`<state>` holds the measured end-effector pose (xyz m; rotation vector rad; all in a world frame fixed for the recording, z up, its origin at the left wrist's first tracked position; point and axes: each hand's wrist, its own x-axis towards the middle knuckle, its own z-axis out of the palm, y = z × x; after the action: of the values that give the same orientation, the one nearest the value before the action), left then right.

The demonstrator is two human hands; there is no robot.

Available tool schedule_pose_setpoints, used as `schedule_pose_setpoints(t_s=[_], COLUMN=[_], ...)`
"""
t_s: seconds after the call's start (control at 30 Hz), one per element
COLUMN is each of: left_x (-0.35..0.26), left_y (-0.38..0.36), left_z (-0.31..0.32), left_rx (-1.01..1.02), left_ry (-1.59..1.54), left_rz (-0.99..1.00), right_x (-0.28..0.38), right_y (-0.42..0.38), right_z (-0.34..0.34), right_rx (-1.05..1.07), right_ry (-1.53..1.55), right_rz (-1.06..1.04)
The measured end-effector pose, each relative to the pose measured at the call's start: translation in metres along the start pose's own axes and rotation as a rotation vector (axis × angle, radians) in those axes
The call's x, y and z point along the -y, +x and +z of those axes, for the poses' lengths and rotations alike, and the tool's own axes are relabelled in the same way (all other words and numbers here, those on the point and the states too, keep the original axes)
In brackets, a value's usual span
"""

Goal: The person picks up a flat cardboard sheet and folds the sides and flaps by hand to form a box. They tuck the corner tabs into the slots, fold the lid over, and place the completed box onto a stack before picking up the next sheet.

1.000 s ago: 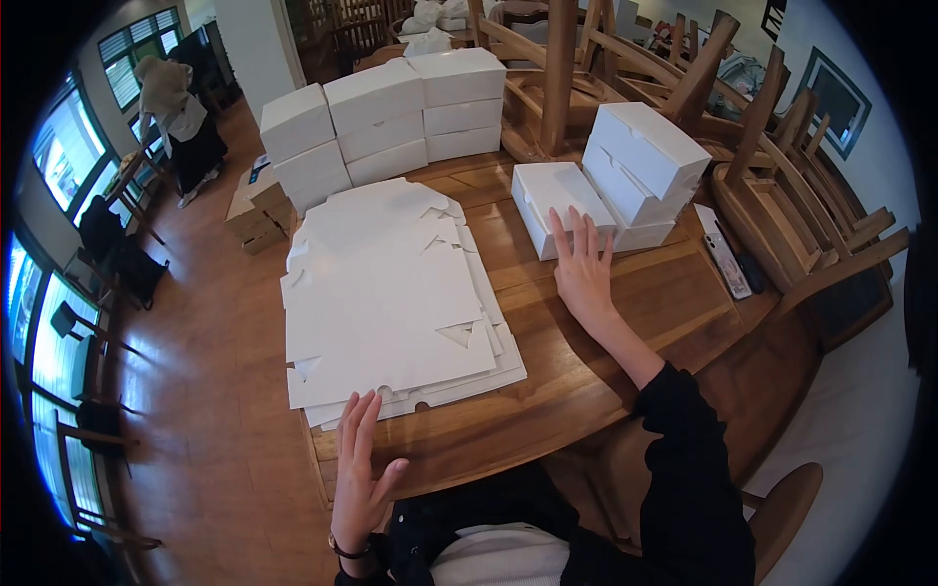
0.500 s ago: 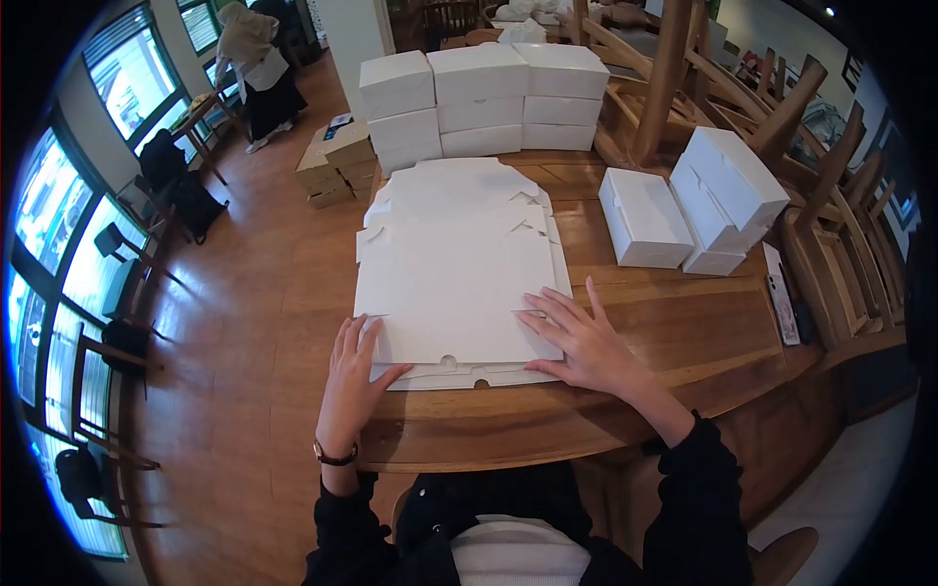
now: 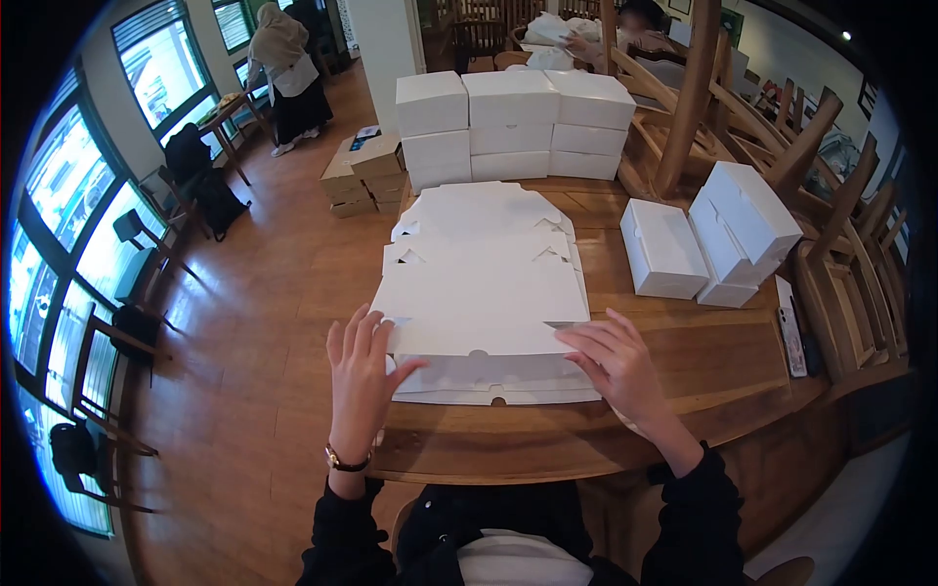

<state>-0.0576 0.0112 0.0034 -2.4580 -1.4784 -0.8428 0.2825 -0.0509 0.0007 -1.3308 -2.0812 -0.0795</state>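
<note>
A stack of flat white cardboard box blanks (image 3: pixel 508 396) lies in front of me, with slots and notched corners. The near edge of the top blank (image 3: pixel 479 293) is raised off the one below. At its left near corner is my left hand (image 3: pixel 360 376), wearing a watch, its fingers along the side and thumb at the front edge. My right hand (image 3: pixel 618 371) pinches the right near corner, fingertips above and thumb below.
Folded white boxes (image 3: pixel 513 127) stand stacked at the table's far side. More white boxes (image 3: pixel 664 249) sit at the right, near a phone-like object (image 3: pixel 791 329). Upturned wooden chairs (image 3: pixel 689 107) crowd the right. Brown cartons (image 3: pixel 366 171) are on the floor; a person (image 3: pixel 283 78) stands beyond.
The top blank's near edge has risen from the stack, and my fingers have gone from lying on it to gripping its corners. The view has shifted slightly.
</note>
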Motion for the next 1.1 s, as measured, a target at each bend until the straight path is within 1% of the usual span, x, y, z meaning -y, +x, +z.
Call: schedule_pose_setpoints(t_s=[0.07,0.17,0.27,0.37,0.4,0.47,0.53,0.67,0.7,0.77,0.87,0.9,1.0,1.1], left_x=[-0.019,-0.045,-0.054,-0.044,-0.040,-0.035,-0.029,-0.029,-0.021,-0.016,-0.020,-0.023,-0.035,-0.040], left_y=[0.006,0.011,0.008,0.013,0.015,0.017,0.012,0.012,0.012,0.006,-0.003,-0.004,-0.007,-0.010], left_z=[-0.012,-0.029,-0.029,-0.031,-0.032,-0.041,-0.047,-0.039,-0.029,-0.016,0.002,0.006,0.002,-0.006], left_rx=[-0.077,-0.105,-0.086,-0.205,-0.245,-0.372,-0.485,-0.804,-0.933,-0.941,-0.935,-0.927,-0.888,-0.864], left_ry=[0.088,0.061,-0.005,-0.030,-0.038,-0.055,-0.068,-0.203,-0.117,-0.290,-0.658,-0.803,-1.127,-1.355], left_rz=[0.072,0.262,0.328,0.336,0.339,0.247,0.138,-0.086,-0.118,-0.302,-0.554,-0.630,-0.686,-0.704], right_x=[0.007,0.023,0.036,0.044,0.043,0.034,0.028,0.034,0.036,0.040,0.058,0.060,0.047,0.036], right_y=[0.007,0.015,0.014,0.013,0.010,0.003,-0.004,-0.013,-0.012,-0.011,-0.022,-0.027,-0.037,-0.034], right_z=[-0.010,-0.027,-0.041,-0.049,-0.046,-0.037,-0.035,-0.023,-0.019,-0.012,0.012,0.019,0.038,0.035], right_rx=[-0.054,-0.113,-0.112,-0.192,-0.280,-0.455,-0.346,-0.089,0.041,0.305,0.427,0.424,0.362,0.322], right_ry=[-0.023,-0.055,-0.093,-0.099,-0.051,0.046,0.081,0.211,0.216,0.225,0.033,0.014,-0.164,-0.220], right_rz=[-0.037,-0.112,-0.203,-0.140,-0.131,-0.112,-0.067,0.081,0.058,0.012,-0.107,-0.137,-0.231,-0.189])
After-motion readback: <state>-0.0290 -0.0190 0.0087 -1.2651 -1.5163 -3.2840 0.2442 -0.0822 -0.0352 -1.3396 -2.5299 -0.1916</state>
